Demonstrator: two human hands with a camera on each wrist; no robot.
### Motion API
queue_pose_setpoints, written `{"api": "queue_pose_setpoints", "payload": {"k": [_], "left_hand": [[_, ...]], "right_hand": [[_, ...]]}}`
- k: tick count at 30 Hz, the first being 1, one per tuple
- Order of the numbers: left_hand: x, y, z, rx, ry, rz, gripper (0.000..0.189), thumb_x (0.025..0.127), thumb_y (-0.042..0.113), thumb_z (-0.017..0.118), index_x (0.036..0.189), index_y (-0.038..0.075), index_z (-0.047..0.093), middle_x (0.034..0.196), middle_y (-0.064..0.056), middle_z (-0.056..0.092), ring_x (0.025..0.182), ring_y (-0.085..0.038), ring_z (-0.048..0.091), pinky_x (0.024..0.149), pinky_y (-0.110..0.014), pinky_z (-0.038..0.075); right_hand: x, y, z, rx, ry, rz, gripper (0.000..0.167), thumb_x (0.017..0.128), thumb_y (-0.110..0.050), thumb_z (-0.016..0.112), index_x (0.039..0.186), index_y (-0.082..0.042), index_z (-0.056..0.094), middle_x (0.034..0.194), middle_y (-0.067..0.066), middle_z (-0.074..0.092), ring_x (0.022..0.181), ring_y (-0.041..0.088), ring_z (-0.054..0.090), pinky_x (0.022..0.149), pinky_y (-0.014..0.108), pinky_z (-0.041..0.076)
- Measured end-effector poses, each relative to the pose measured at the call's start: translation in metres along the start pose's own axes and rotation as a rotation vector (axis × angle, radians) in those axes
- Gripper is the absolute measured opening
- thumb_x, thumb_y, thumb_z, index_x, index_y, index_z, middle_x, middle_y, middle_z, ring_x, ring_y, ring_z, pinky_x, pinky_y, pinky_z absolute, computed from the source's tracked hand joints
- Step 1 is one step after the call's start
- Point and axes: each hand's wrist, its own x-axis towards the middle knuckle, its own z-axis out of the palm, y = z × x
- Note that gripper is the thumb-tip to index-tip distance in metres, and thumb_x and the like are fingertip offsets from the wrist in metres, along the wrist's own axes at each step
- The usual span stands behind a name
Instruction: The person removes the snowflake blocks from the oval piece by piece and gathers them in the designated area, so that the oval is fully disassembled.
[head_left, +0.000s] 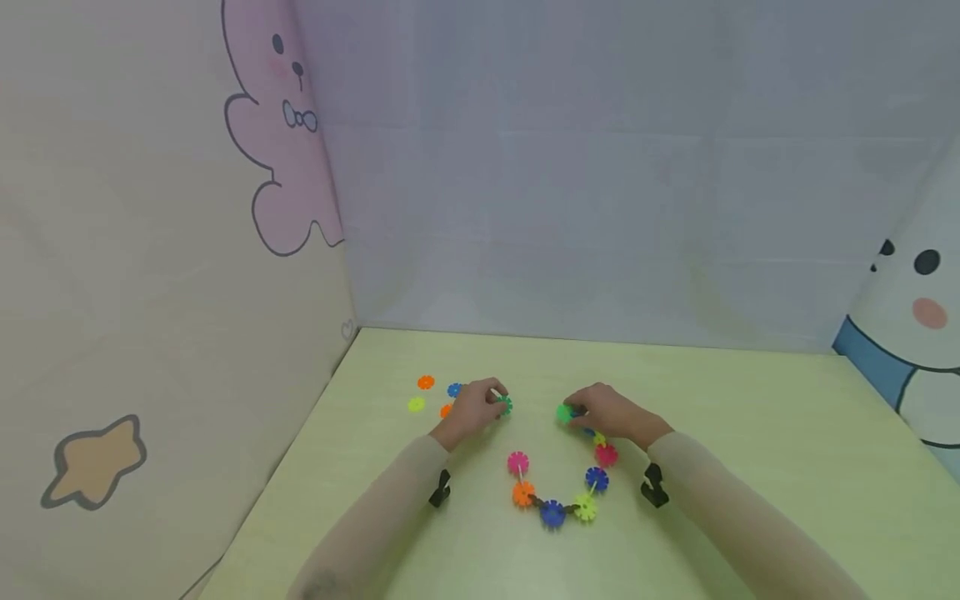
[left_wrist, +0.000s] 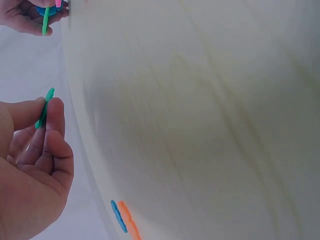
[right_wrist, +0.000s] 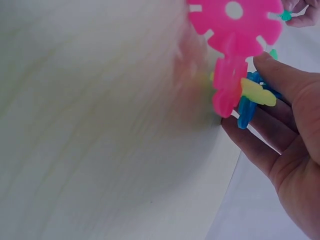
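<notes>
My left hand (head_left: 474, 408) pinches a green notched disc (head_left: 506, 406) between thumb and index finger; the left wrist view shows this green disc (left_wrist: 46, 107) edge-on. To the right, my right hand (head_left: 609, 413) grips the upper end of a chain of interlocked notched plastic discs, by a light green disc (head_left: 565, 413) and a blue one. From there the chain curves down past a red-pink disc (head_left: 607, 455), a blue disc (head_left: 553, 513) and an orange disc (head_left: 523, 494) to a pink disc (head_left: 518, 462). In the right wrist view, pink disc (right_wrist: 215, 25) partly hides the fingertips.
Loose notched discs lie on the pale table (head_left: 750, 467) beside the left hand: an orange disc (head_left: 426, 382), a yellow disc (head_left: 416, 404), a blue disc (head_left: 454, 389) and another orange disc (head_left: 446, 411), partly covered. Fabric walls stand behind and at both sides.
</notes>
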Motion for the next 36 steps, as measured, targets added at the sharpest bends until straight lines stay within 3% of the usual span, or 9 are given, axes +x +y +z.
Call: {"api": "queue_pose_setpoints", "payload": {"k": [8, 15, 22, 32, 36], "left_hand": [[0.001, -0.009, -0.009, 0.076, 0.004, -0.015, 0.030, 0.085, 0.007, 0.066, 0.115, 0.002, 0.064, 0.104, -0.012, 0.064, 0.097, -0.026, 0.060, 0.079, -0.036, 0.051], [0.003, -0.015, -0.014, 0.163, 0.024, -0.047, 0.035, 0.080, 0.000, 0.069, 0.114, -0.002, 0.064, 0.101, -0.013, 0.066, 0.093, -0.025, 0.062, 0.081, -0.036, 0.050], [0.002, -0.015, -0.017, 0.241, 0.025, -0.028, 0.035, 0.079, -0.005, 0.066, 0.113, -0.007, 0.063, 0.102, -0.017, 0.066, 0.093, -0.028, 0.061, 0.082, -0.040, 0.050], [0.005, -0.018, -0.014, 0.321, 0.072, -0.042, 0.021, 0.082, -0.001, 0.068, 0.103, -0.003, 0.066, 0.093, -0.012, 0.067, 0.077, -0.020, 0.057, 0.075, -0.036, 0.051], [0.007, -0.016, -0.014, 0.352, 0.071, -0.056, 0.022, 0.083, 0.001, 0.068, 0.104, -0.003, 0.065, 0.096, -0.011, 0.066, 0.078, -0.020, 0.056, 0.078, -0.037, 0.051]], "right_hand": [[0.000, 0.001, 0.000, -0.011, -0.001, 0.014, 0.015, 0.087, -0.015, 0.068, 0.100, -0.008, 0.068, 0.079, -0.008, 0.060, 0.068, 0.007, 0.048, 0.066, 0.026, 0.044], [-0.001, -0.003, -0.001, 0.003, -0.015, 0.019, 0.009, 0.088, -0.014, 0.068, 0.095, -0.010, 0.067, 0.077, -0.009, 0.058, 0.068, 0.008, 0.048, 0.066, 0.027, 0.044], [-0.001, -0.003, -0.002, -0.011, -0.003, 0.007, 0.016, 0.087, -0.015, 0.069, 0.101, -0.008, 0.068, 0.083, -0.010, 0.062, 0.074, 0.006, 0.053, 0.069, 0.029, 0.047], [-0.001, -0.005, 0.000, -0.020, 0.001, -0.004, 0.012, 0.086, -0.015, 0.070, 0.097, -0.010, 0.068, 0.082, -0.010, 0.062, 0.074, 0.005, 0.055, 0.069, 0.028, 0.047], [-0.001, -0.007, 0.000, -0.014, -0.003, 0.001, 0.014, 0.085, -0.014, 0.071, 0.099, -0.009, 0.068, 0.085, -0.008, 0.064, 0.077, 0.006, 0.057, 0.072, 0.030, 0.048]]}}
